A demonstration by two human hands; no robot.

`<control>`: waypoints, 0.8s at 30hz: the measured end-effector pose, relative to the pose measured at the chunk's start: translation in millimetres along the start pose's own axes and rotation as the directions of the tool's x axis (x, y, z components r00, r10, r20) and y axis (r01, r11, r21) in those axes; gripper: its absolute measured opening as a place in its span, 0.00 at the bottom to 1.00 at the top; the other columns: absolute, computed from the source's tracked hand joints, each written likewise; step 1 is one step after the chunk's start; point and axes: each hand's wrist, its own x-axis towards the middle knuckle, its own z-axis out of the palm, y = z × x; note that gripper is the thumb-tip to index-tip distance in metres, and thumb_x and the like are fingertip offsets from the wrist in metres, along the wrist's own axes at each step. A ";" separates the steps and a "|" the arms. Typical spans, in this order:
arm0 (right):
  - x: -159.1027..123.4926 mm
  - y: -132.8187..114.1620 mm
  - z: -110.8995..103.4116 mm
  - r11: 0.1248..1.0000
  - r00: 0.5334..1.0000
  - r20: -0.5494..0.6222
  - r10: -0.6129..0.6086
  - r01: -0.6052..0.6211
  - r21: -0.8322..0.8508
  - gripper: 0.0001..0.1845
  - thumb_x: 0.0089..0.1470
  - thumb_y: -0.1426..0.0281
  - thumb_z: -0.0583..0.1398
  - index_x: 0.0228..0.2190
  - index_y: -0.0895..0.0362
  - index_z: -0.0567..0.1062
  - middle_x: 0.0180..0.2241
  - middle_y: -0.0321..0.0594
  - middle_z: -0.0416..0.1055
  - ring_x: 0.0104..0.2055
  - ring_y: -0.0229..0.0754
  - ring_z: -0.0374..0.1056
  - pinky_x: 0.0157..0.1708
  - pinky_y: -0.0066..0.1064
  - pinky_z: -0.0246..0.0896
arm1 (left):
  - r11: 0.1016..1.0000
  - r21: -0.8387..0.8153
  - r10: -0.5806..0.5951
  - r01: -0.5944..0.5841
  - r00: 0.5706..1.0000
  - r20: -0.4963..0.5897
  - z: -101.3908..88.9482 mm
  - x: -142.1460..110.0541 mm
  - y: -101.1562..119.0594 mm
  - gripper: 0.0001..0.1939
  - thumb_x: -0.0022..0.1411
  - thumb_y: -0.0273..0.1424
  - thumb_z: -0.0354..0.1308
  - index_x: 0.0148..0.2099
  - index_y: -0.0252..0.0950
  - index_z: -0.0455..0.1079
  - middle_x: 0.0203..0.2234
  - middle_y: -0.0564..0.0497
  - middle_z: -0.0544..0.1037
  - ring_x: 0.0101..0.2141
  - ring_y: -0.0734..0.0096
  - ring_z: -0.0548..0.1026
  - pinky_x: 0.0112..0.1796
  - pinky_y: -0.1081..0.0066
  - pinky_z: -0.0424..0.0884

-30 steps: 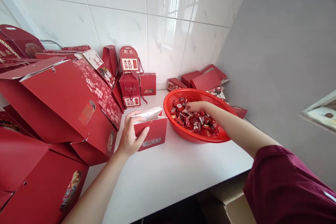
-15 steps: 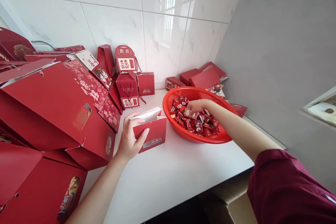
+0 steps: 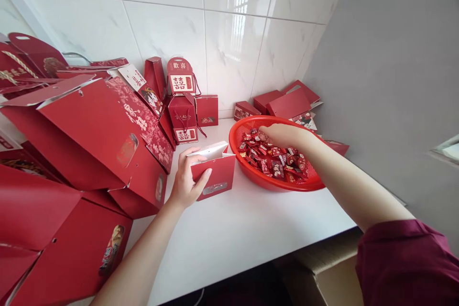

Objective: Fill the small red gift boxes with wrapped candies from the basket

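Observation:
My left hand (image 3: pixel 189 179) is wrapped round the left end of a small red gift box (image 3: pixel 220 172), thumb on its front and fingers over the open top edge. The box stands upright on the white table, with a clear window low on its front and a white inside. My right hand (image 3: pixel 278 135) reaches into a red plastic basket (image 3: pixel 247 175) of wrapped candies (image 3: pixel 278 167). Its fingers are curled down at the far left part of the pile, closed on a red wrapped candy (image 3: pixel 264 136); the fingertips are partly hidden.
Large red gift boxes (image 3: pixel 96 129) are heaped on the left. Smaller boxes with cords (image 3: pixel 183 117) stand stacked by the tiled wall (image 3: pixel 172 28). More red boxes (image 3: pixel 289 105) lie behind the basket. A grey panel (image 3: pixel 387 81) bounds the right, and a cardboard box (image 3: pixel 333 277) sits below the table edge.
The view has shifted slightly, moving the scene to the right. My right hand has gone further to the far side of the basket. My left hand keeps its hold on the gift box.

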 end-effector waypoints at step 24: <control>-68.6 -133.4 -30.8 0.740 0.681 -0.729 -0.073 0.527 0.418 0.05 0.59 0.74 0.56 0.38 0.55 0.69 0.37 0.38 0.67 0.34 0.38 0.64 0.34 0.28 0.58 | 0.882 -0.397 -0.216 0.253 0.967 0.136 -23.5 4.8 8.1 0.15 0.69 0.32 0.46 0.37 0.37 0.73 0.55 0.46 0.68 0.57 0.58 0.64 0.57 0.58 0.60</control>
